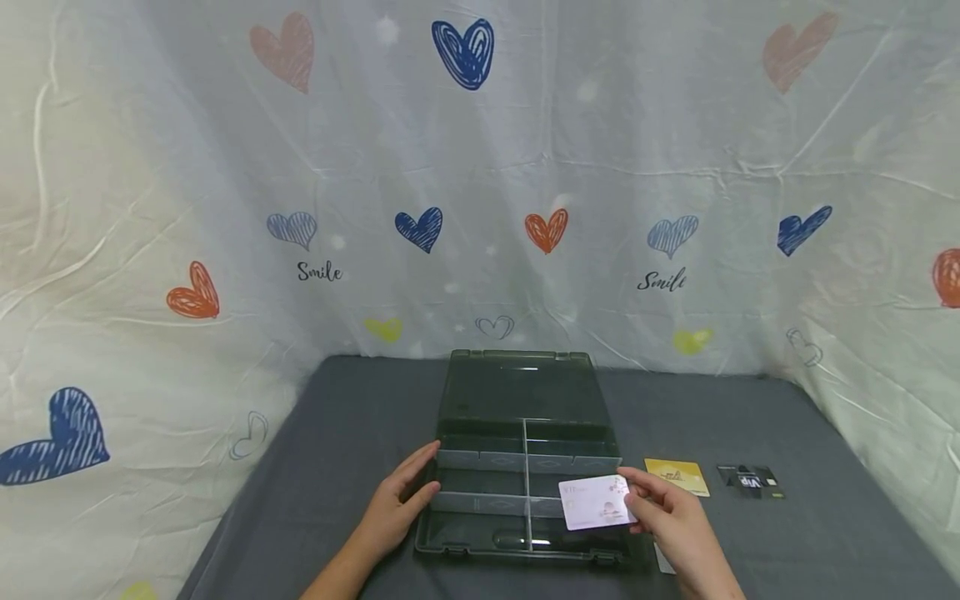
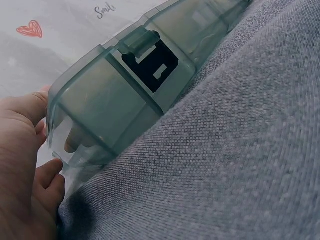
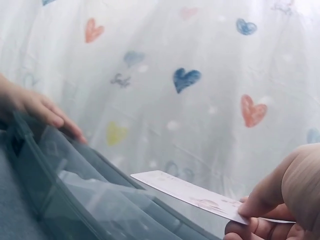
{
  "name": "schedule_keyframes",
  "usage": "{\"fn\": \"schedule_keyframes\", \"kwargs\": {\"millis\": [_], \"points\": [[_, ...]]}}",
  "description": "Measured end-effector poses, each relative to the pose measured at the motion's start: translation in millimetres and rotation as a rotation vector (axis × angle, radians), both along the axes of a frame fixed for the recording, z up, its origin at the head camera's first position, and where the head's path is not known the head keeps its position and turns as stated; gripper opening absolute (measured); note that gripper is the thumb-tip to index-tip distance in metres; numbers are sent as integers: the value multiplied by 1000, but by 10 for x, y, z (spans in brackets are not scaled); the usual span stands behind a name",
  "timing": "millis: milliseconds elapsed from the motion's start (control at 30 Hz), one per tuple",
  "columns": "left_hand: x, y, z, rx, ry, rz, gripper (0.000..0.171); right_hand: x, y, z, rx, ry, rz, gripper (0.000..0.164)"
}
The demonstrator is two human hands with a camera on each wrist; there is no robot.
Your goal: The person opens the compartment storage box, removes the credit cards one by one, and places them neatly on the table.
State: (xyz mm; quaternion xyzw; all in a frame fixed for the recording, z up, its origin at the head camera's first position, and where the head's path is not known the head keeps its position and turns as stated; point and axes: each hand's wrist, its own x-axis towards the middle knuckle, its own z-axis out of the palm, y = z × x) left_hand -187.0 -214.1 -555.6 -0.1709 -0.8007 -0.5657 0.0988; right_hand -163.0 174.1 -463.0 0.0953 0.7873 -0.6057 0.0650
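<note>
A green translucent organizer box (image 1: 472,550) stands with its lid (image 1: 522,387) raised at the back, and dividers split its inside into several compartments. My left hand (image 1: 392,510) rests against the box's left side, fingers and thumb touching the rim; part of it shows behind the clear wall in the left wrist view. Between thumb and fingers, my right hand (image 1: 670,518) pinches a pale pink card (image 1: 595,502) by its right end. That card is held above the front right compartments, tilted, and apart from the box in the right wrist view.
A yellow card (image 1: 677,477) and a black VIP card (image 1: 752,482) lie on the grey cloth (image 1: 810,550) to the right. A whitish card edge (image 1: 663,560) shows beside my right wrist, mostly hidden. Behind hangs a white curtain (image 1: 480,150) printed with hearts.
</note>
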Motion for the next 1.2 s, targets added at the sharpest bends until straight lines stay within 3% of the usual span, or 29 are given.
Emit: {"fn": "schedule_keyframes", "kwargs": {"millis": [533, 800, 1200], "points": [[6, -10, -12, 12, 0, -4, 55, 46, 529, 6, 105, -38, -100, 46], [-20, -18, -34, 23, 15, -32, 54, 73, 891, -141, 202, -82, -133, 48], [-25, -49, -34, 30, 12, -26, 55, 103, 1287, -452, 320, -129, -384, 39]]}}
